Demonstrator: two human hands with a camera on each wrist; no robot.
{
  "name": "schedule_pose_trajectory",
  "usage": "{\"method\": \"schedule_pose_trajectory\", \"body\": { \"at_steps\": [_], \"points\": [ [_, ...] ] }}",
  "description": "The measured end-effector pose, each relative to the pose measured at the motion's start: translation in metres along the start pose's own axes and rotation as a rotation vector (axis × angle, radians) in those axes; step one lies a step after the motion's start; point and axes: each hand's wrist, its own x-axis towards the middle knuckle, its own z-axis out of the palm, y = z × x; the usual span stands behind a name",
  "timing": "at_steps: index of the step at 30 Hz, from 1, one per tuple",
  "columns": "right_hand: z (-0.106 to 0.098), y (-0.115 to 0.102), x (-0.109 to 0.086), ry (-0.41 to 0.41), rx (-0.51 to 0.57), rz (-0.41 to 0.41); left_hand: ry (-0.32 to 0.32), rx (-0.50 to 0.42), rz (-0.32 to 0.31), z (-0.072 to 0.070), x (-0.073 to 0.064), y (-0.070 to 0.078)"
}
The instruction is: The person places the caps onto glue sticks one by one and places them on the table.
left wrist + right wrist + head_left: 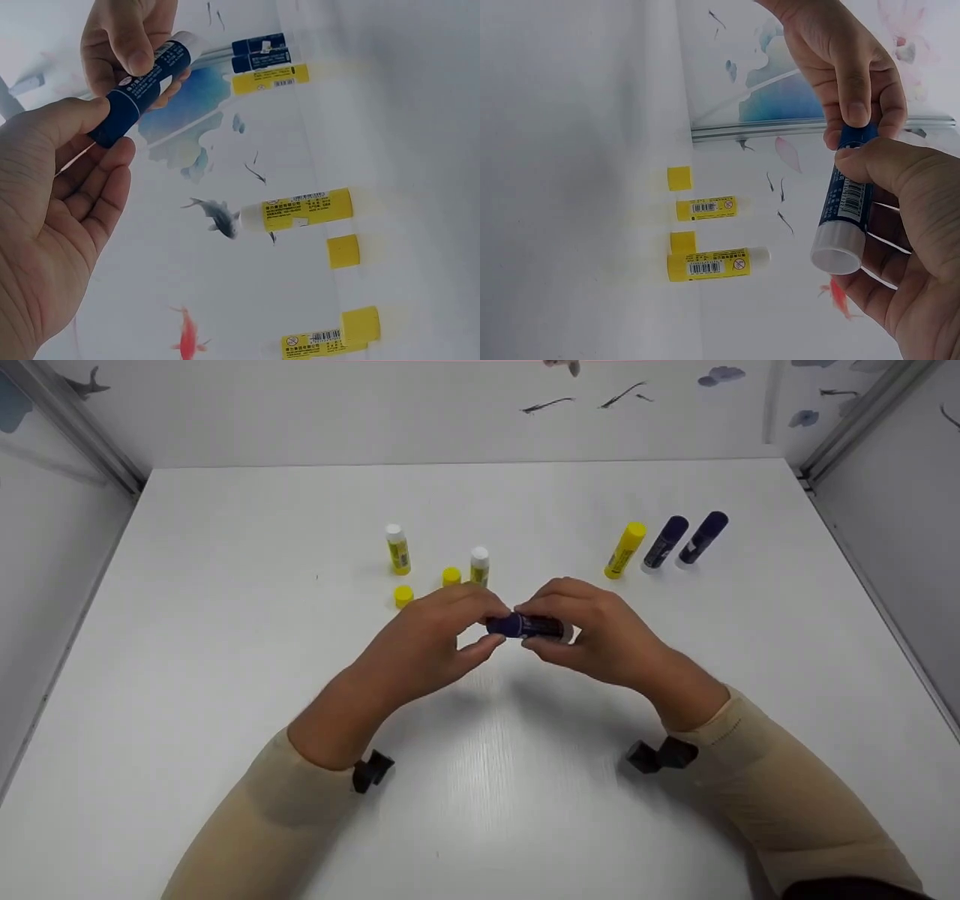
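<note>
A dark blue glue stick is held level above the table between both hands. My left hand pinches its blue cap end between thumb and fingers. At the other end, my right hand grips the labelled barrel, whose white base faces the right wrist camera. The cap is on the barrel in the left wrist view. Just beyond the left hand stand two yellow glue sticks with white tops, one at the left and one partly hidden by the fingers. Two yellow caps stand beside them.
At the back right stand a capped yellow glue stick and two capped dark blue ones. White panels with painted fish and flowers enclose the white table at the back and sides.
</note>
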Motion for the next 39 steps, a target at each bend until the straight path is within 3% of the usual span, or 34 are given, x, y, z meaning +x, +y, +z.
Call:
{"method": "schedule_pose_trajectory", "body": {
  "at_steps": [10, 30, 39],
  "points": [
    [0.000, 0.000, 0.000, -0.023, -0.005, 0.034, -0.007, 0.002, -0.008, 0.000, 0.000, 0.000],
    [-0.006, 0.005, 0.001, -0.005, -0.020, 0.003, 0.018, 0.019, -0.037, -0.005, -0.001, 0.000],
    [-0.010, 0.010, 0.001, 0.010, 0.067, 0.048, 0.067, 0.042, -0.039, -0.009, -0.001, -0.001]
  ]
}}
